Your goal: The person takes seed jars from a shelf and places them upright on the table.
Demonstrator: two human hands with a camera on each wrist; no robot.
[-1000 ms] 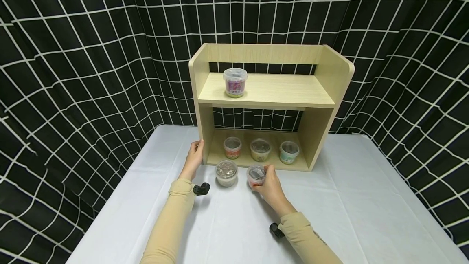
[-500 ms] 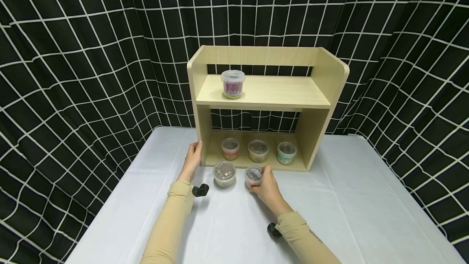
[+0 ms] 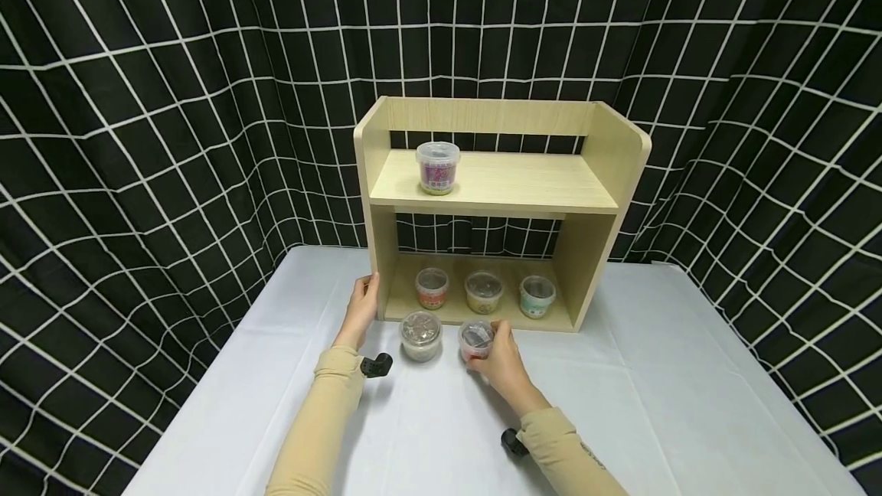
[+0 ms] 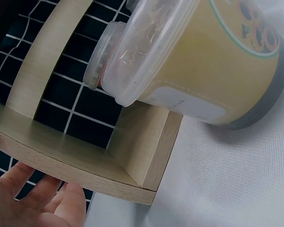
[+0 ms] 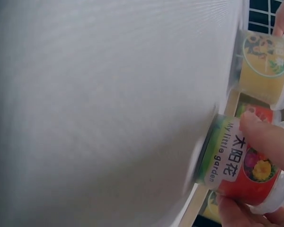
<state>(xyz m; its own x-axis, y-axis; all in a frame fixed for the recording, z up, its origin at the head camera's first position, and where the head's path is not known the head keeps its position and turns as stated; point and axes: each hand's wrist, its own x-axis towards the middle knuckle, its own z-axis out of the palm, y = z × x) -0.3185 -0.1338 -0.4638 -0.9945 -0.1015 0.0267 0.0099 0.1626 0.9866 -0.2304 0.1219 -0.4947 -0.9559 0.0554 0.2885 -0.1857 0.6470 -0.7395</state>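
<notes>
On the white-covered table, my right hand [image 3: 506,366] holds a lidded plastic cup [image 3: 474,339] between thumb and fingers. The right wrist view shows the red and green "My little garden" label of this cup [image 5: 232,163], which stands upright at the table. My left hand [image 3: 360,311] touches the outer left side of the wooden shelf [image 3: 379,243]; in the left wrist view the fingers [image 4: 68,205] lie loosely along that panel. Between the hands stands a second lidded cup [image 3: 421,337], with a yellow flower label in the left wrist view [image 4: 199,66].
Inside the lower shelf stand a red-labelled cup [image 3: 432,288], a yellow one [image 3: 483,293] and a teal one [image 3: 537,297]. A purple-labelled cup [image 3: 437,169] is on the upper board, toward the left. Black grid cloth [image 3: 172,113] hangs behind and at both sides.
The head view has shifted slightly, so the scene sits lower in it. Both hands keep their places, the right one still holding its cup; no cup has clearly moved.
</notes>
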